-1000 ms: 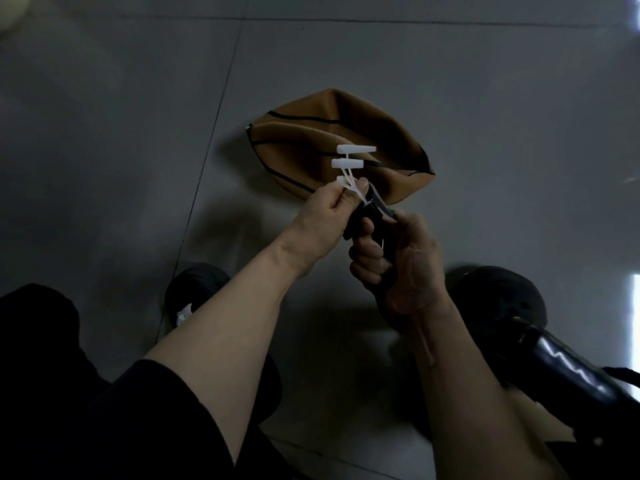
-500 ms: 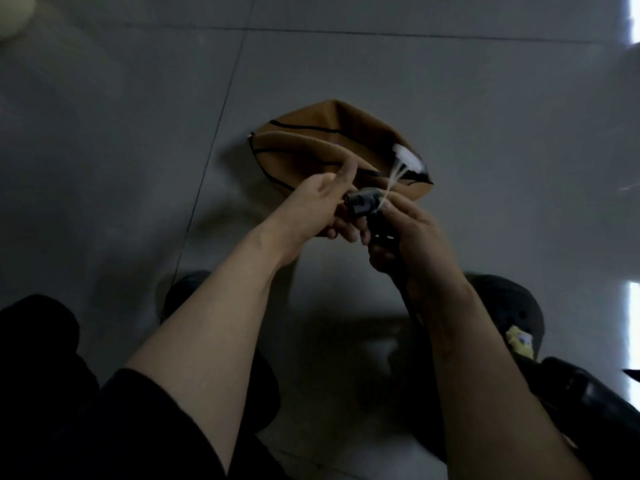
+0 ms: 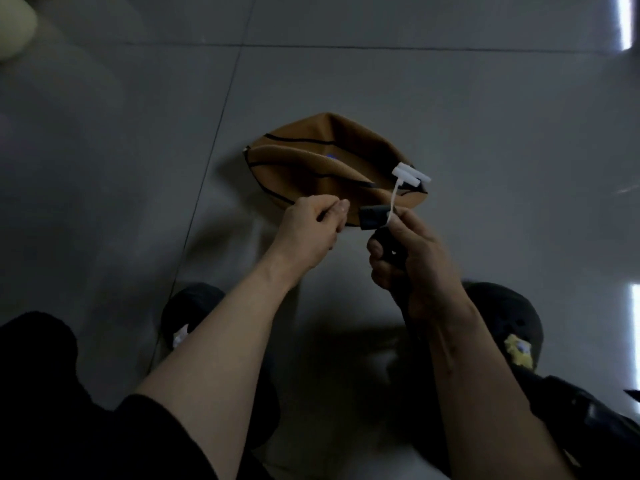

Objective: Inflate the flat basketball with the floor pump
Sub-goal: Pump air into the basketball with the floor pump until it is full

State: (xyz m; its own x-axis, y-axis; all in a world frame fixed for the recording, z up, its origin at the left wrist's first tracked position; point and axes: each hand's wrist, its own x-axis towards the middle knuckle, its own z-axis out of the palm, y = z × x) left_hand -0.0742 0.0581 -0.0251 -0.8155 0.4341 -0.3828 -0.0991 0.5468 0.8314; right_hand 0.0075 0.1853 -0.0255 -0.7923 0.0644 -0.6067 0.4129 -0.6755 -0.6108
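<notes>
The collapsed brown leather basketball (image 3: 311,168) lies on the grey tiled floor (image 3: 138,168), just beyond both hands. The right hand (image 3: 412,258) has its grip clamped on the black pump hose head (image 3: 374,218), from which white plastic adapter nozzles (image 3: 410,174) dangle by a strap. The left hand (image 3: 311,226), a second ago at the nozzles, has drawn clear, its grip pinched on something small, possibly the needle; fitting apparently follows.
</notes>
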